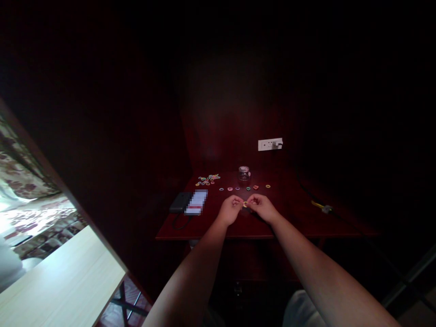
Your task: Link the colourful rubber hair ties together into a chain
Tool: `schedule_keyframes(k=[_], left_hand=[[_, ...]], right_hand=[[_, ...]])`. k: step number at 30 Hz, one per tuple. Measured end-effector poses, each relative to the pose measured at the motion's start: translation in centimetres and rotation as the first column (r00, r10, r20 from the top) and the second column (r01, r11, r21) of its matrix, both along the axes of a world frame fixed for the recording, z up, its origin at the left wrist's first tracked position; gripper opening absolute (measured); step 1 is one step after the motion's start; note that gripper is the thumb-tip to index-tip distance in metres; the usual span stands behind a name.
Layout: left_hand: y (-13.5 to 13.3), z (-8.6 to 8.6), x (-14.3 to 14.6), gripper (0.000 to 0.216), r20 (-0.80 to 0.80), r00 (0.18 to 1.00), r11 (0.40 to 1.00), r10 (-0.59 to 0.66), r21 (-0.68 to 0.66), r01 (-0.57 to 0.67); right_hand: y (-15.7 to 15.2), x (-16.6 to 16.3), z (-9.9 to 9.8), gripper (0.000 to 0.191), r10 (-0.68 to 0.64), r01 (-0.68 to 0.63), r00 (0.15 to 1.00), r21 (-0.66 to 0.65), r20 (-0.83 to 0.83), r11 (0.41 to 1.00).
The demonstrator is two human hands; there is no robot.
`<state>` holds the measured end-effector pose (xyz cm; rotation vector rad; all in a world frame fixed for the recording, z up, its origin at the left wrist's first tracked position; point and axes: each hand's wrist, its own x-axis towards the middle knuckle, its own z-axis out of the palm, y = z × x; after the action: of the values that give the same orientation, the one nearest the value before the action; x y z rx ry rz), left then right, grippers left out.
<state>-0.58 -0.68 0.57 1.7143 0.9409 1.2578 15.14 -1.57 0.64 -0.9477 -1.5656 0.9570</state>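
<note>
In the head view, the left hand (232, 209) and the right hand (260, 207) meet near the middle of a dark red surface (211, 230). Both are pinching a small yellow ring (245, 205) between their fingertips, which nearly meet around it, just above the near part of the surface.

Beyond the hands runs a loose row of small rings, well apart from the larger cluster; from left to right come a blue ring (221, 189), a pink ring (230, 189), a purple ring (237, 188), a green ring (248, 188), a coral-red piece (256, 187) (its exact shape is too small to tell) and, farthest right, a second yellow ring (268, 186). A clear jar (244, 174) stands upright on the far side, behind the row.

Far left lies a scattered pile of mixed-colour rings (209, 180). Nearer on that side, a phone (196, 202) with a blurred screen lies beside a black box (180, 202). Low on the back wall is a white socket plate (265, 145), with a plug (278, 144) at its right end.
</note>
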Motion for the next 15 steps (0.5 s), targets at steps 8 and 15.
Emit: schedule_keyframes(k=[8, 15], left_hand=[[-0.39, 0.55, 0.07, 0.016, -0.018, 0.999, 0.999, -0.041, -0.013, 0.040], [-0.49, 0.29, 0.13, 0.024, -0.021, 0.997, 0.997, -0.079, 0.004, 0.079]], right_hand=[[-0.24, -0.04, 0.48, 0.025, -0.007, 0.007, 1.000, 0.007, -0.019, 1.000], [-0.10, 0.07, 0.21, 0.019, 0.016, -0.015, 0.999, 0.021, -0.046, 1.000]])
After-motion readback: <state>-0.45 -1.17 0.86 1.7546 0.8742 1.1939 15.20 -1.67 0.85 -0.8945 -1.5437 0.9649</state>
